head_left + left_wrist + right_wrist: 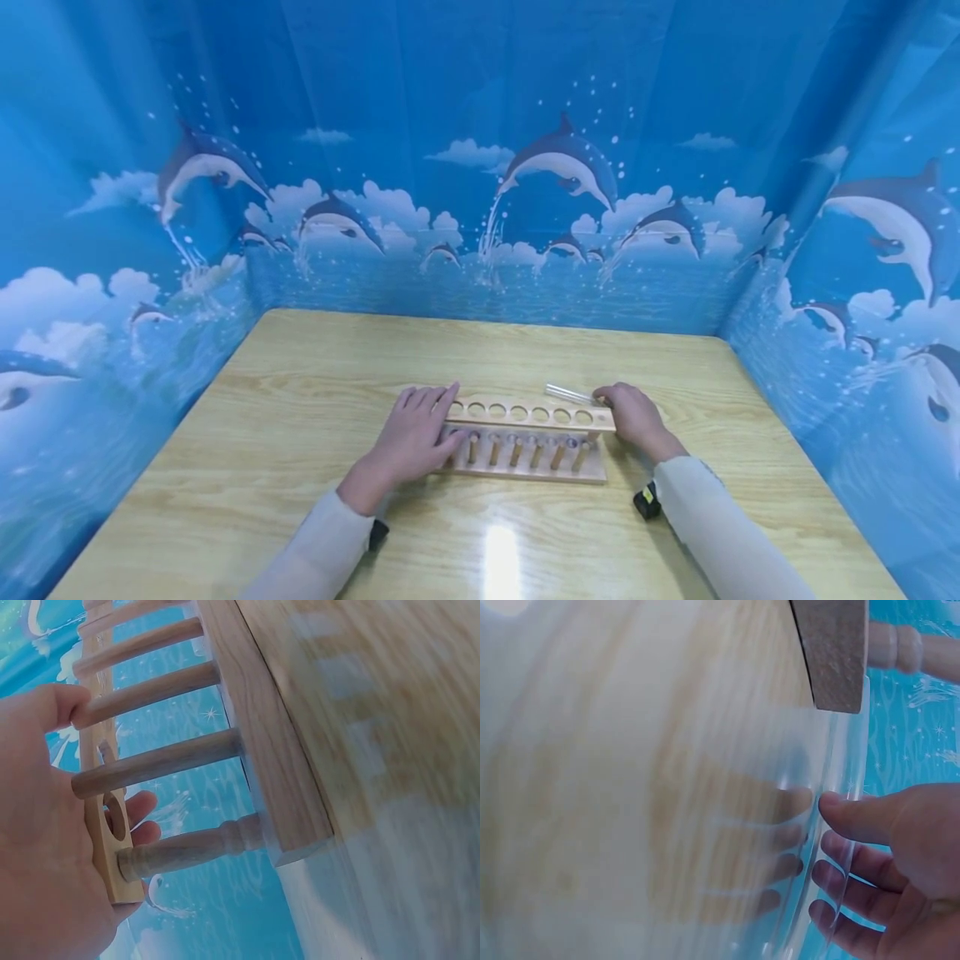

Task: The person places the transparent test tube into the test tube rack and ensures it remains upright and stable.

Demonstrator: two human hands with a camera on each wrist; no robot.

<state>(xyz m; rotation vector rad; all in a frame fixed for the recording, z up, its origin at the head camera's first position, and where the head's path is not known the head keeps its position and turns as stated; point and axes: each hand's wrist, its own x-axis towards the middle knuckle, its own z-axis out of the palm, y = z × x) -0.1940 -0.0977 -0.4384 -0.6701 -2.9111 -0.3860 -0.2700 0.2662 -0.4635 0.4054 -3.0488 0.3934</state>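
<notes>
A wooden test tube rack [525, 423] stands on the table, with a row of round holes along its top bar and several upright pegs below. My left hand [411, 437] grips its left end; in the left wrist view, the thumb lies on the near side of the pierced bar [118, 887] and fingertips show behind it. Behind the rack's right end lies a clear glass test tube [568, 393]. My right hand [633, 417] holds this tube near its right end, thumb on one side and curled fingers on the other in the right wrist view.
The wood-grain table [337, 358] reaches back to a blue dolphin-print curtain [420, 283], which encloses the back and both sides. A dark wrist device [647, 502] sits at the right cuff. Light glares off the table's front.
</notes>
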